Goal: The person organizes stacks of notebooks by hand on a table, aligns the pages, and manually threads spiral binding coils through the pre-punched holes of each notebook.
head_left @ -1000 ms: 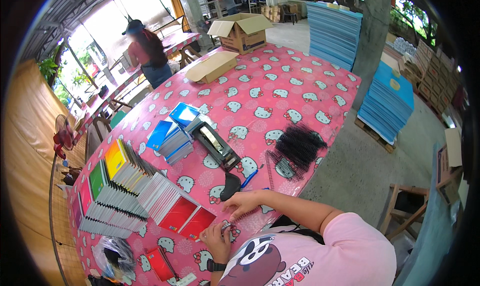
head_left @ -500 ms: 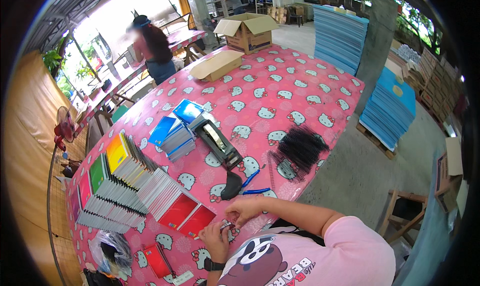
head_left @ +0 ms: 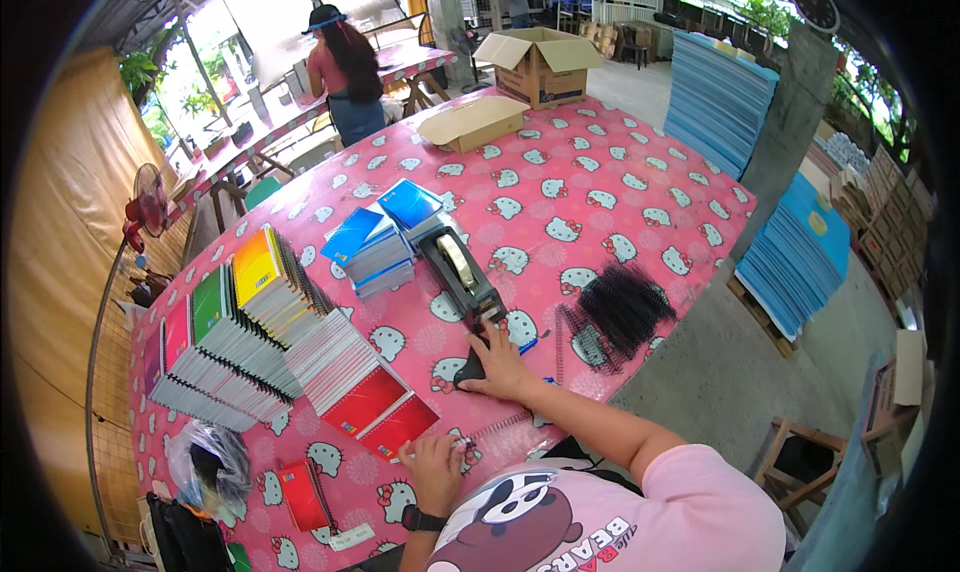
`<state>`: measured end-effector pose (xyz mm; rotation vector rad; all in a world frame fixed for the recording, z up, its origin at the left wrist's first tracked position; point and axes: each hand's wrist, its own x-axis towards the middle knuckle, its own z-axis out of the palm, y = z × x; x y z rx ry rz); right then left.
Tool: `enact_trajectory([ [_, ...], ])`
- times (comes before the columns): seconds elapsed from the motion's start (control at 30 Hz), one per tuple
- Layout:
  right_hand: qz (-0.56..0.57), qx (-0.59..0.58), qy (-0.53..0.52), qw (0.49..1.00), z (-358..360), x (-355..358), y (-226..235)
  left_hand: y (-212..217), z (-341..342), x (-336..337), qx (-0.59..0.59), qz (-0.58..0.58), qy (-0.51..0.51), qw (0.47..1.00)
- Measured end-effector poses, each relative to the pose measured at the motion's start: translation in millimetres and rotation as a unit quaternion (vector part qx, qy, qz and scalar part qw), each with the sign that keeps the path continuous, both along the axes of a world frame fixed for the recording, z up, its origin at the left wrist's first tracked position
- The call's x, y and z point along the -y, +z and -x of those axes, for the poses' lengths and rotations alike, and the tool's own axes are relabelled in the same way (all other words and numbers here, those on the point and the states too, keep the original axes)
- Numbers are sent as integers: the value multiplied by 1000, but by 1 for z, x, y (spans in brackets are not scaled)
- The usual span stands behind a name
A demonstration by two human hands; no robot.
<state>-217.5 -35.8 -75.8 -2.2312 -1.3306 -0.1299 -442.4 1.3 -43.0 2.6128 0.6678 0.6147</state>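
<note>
R hand flat, fingers spread, resting on a dark tool at the near end of the tape dispenser, mid desk. L hand pinched shut on a wire spiral at the desk's near edge, just beside red notebooks. Black coils to the R.
</note>
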Motion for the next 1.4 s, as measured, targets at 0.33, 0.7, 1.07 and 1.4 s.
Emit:
enact_trajectory([
  [0.33,87,-41,12,995,1,-4,1,-2,1,-3,9,8,-5,1000],
  [0.7,81,-80,77,991,-15,-1,-4,4,-1,-1,34,7,-9,999],
  [1.07,-39,-210,154,965,-21,13,8,3,-2,0,34,24,-2,999],
  [1.4,-62,-300,199,931,-20,20,18,-2,-1,-1,21,12,3,1000],
])
